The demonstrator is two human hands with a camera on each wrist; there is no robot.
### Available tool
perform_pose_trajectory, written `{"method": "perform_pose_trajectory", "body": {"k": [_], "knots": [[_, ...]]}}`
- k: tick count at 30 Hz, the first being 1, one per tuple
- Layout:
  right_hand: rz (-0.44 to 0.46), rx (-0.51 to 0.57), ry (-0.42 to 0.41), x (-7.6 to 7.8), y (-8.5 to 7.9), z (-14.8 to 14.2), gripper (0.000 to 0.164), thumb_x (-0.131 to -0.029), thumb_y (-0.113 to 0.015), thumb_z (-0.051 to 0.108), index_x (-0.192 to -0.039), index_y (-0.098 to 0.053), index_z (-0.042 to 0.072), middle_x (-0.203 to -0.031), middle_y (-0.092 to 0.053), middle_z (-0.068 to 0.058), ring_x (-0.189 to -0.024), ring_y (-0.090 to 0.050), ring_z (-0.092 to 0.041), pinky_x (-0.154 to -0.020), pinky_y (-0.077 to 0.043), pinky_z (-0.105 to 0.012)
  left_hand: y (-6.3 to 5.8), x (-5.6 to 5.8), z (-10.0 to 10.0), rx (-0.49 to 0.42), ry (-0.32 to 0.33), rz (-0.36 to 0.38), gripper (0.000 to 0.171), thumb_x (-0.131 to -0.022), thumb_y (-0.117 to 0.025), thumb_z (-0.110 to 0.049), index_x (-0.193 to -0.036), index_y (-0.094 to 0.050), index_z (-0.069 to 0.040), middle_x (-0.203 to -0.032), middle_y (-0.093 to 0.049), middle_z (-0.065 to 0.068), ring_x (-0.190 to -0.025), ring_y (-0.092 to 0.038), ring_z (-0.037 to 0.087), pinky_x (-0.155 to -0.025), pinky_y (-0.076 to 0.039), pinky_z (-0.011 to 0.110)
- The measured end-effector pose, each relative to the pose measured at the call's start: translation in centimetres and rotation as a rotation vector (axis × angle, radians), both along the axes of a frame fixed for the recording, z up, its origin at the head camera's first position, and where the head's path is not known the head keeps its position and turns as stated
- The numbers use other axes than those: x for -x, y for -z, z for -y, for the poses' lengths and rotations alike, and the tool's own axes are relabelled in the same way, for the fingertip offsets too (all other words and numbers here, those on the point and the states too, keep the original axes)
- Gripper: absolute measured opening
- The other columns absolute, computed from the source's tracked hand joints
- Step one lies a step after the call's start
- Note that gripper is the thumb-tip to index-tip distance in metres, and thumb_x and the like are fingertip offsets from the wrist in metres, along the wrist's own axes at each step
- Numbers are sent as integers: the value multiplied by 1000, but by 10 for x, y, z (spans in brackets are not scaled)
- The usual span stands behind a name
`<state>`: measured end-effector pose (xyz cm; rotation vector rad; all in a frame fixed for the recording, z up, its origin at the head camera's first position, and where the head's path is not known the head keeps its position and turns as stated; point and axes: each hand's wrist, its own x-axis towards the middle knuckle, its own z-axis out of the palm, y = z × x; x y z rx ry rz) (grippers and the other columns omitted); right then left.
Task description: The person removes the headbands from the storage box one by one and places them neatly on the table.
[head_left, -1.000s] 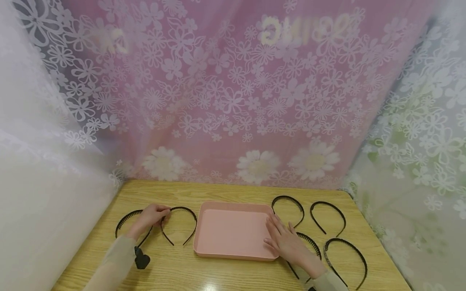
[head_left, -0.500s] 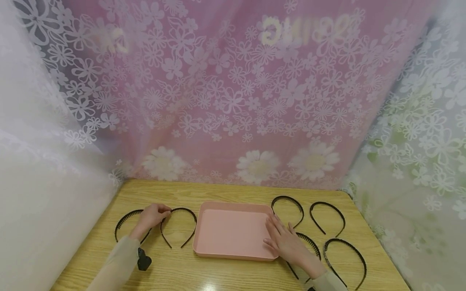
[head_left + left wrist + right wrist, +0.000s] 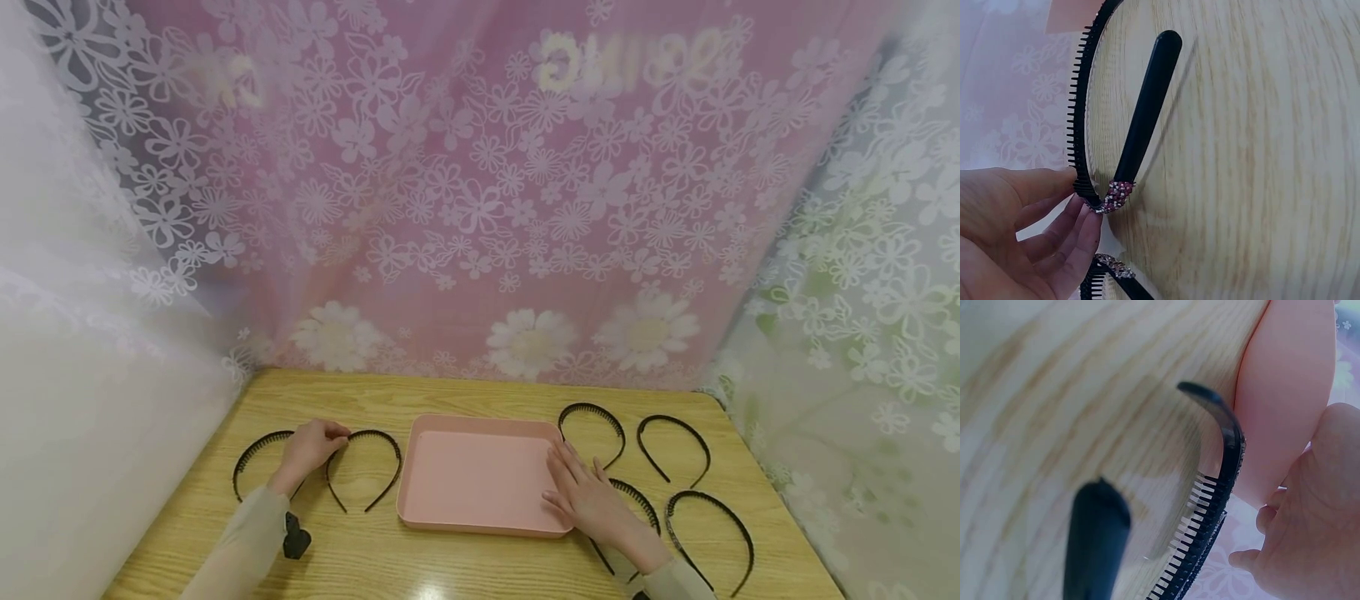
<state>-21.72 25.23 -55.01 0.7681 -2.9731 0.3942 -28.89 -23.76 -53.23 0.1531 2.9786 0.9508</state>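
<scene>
A pink tray [image 3: 480, 521] lies in the middle of the wooden table [image 3: 465, 396]. Just left of it, my left hand [image 3: 309, 446] pinches the top of a black toothed headband [image 3: 378, 435]. The left wrist view shows fingertips [image 3: 1088, 219] on the headband [image 3: 1141, 119] at its rhinestone-covered crown [image 3: 1115, 195]. A second headband [image 3: 253, 450] lies under that hand and shows in the left wrist view as well [image 3: 1107, 275]. My right hand [image 3: 592, 498] rests flat on the tray's right rim, over another headband [image 3: 639, 497]; the right wrist view shows that headband [image 3: 1213, 540] beside the tray [image 3: 1288, 394].
Three more black headbands [image 3: 594, 412] [image 3: 675, 425] [image 3: 716, 508] lie right of the tray. Flowered lace curtains [image 3: 480, 208] close in the table on the back and both sides. The table's front edge is near my arms.
The two headbands at my left hand have slid slightly to the left. The right hand and the tray have stayed put.
</scene>
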Motion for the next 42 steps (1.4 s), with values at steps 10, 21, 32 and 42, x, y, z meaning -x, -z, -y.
{"method": "perform_pose_trajectory", "body": {"k": [10,21,32,42], "knots": [[10,31,1,-1,-3,2,71,-106,-50,44,-159,-30,2,-166,-21,-20,-152,-21,-39,-113,-20,-72,0,0,-1,-8,-30,-12,17,-97,-67,-10,-109,-76,-2,-102,-75,14,-84,-70,28,-72,-57,46],[15,50,-7,-2,-5,3,71,-106,-49,44,-159,-30,1,-166,-21,-21,-152,-21,-40,-112,-19,-74,-4,-3,-7,-41,-40,-116,25,-100,-64,-16,-118,-73,-2,-107,-74,15,-90,-71,32,-64,-56,40],[-1,55,-19,-1,-3,3,71,-106,-49,44,-159,-30,0,-165,-22,-22,-151,-23,-42,-111,-21,-75,-10,-9,-25,-127,-39,-211,23,-102,-62,-18,-118,-74,-6,-110,-74,13,-94,-71,32,-60,-52,33],[40,76,2,2,0,0,71,-106,-49,44,-160,-27,4,-168,-16,-18,-152,-18,-40,-113,-18,-74,-12,-23,-48,-172,-6,-205,20,-102,-63,-16,-115,-75,-8,-106,-75,11,-84,-71,25,-51,-46,30]]}}
